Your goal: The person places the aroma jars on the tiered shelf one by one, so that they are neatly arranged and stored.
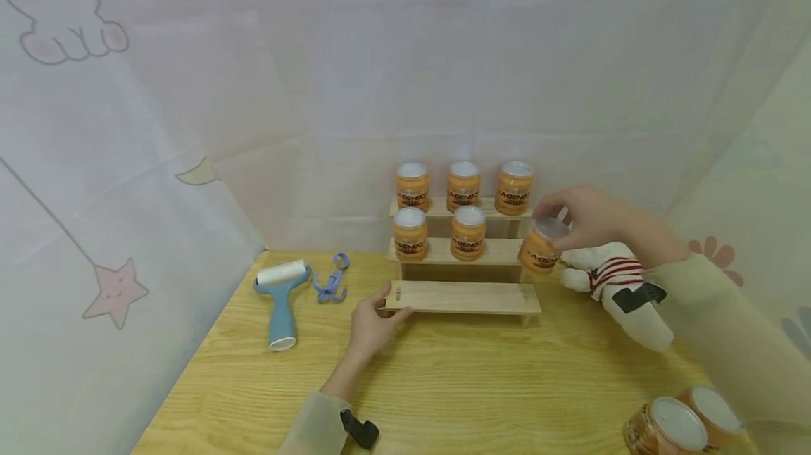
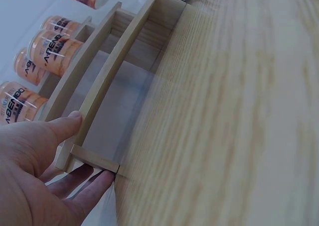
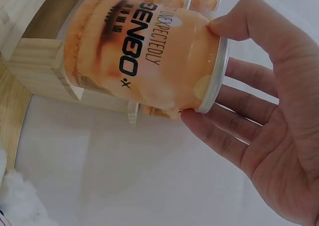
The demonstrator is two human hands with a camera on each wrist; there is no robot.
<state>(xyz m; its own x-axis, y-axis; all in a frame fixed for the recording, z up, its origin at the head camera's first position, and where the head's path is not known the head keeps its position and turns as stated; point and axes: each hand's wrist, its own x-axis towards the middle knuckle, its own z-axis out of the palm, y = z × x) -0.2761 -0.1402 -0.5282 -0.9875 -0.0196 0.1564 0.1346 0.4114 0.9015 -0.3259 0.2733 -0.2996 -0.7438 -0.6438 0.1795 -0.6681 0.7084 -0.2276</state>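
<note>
One orange can (image 1: 539, 256) is held tilted in the right hand (image 1: 586, 215), beside the right end of the middle tier (image 1: 502, 251) of the wooden rack (image 1: 465, 296); contact we cannot confirm. Thumb and fingertips pinch it near the silver rim (image 3: 217, 79). The left hand (image 1: 370, 328) grips the rack's lower left end. We judge the can stiff-walled, fairly light and smooth enough to slip; we recommend holding its upper wall, just below the rim.

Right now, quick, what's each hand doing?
Left hand: holding the wooden rack at its left end.
Right hand: holding an orange can near its top.
</note>
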